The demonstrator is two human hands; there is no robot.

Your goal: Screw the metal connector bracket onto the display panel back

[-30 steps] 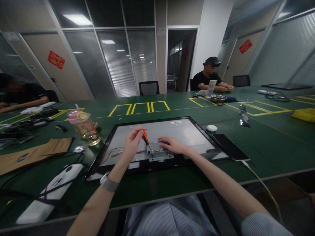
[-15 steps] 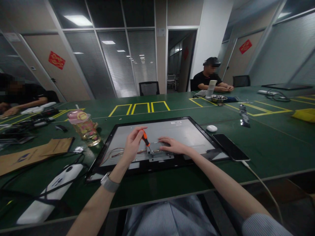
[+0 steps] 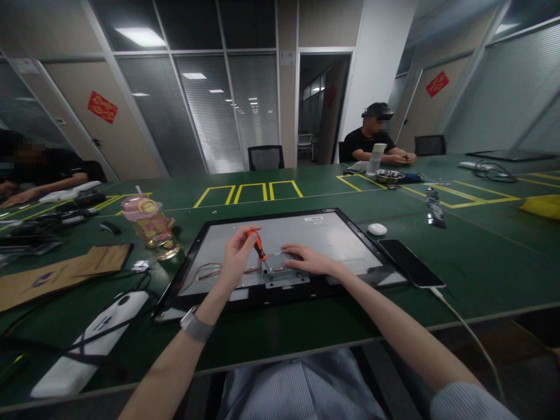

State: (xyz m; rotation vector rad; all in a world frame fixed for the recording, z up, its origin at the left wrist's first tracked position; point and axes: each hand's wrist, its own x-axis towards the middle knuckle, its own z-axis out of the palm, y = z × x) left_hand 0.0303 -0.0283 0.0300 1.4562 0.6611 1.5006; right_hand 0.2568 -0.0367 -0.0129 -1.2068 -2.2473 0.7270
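Observation:
My left hand (image 3: 238, 251) is closed round the top of an orange and black screwdriver (image 3: 258, 245), which stands tilted with its tip down at a small metal bracket (image 3: 286, 281). The bracket sits at the near edge of a large display panel (image 3: 258, 227), lying with its grey back up inside a black frame. My right hand (image 3: 308, 258) lies with its fingers stretched out over the bracket's right part; its fingertips touch or hover there, I cannot tell which. Thin wires (image 3: 201, 273) run over the panel to the left of the bracket. The exact screwdriver tip contact is too small to make out.
Left of the panel are a pink-lidded drink bottle (image 3: 151, 227), a brown paper bag (image 3: 65, 274) and a white power bank-like box (image 3: 94, 347) with black cables. On the right lie a phone (image 3: 411, 262) on a cable and a white earbud case (image 3: 377, 229). Two people sit farther off.
Almost nothing differs. The view shifts very slightly; my left hand still holds the screwdriver at the bracket and my right hand stays in place.

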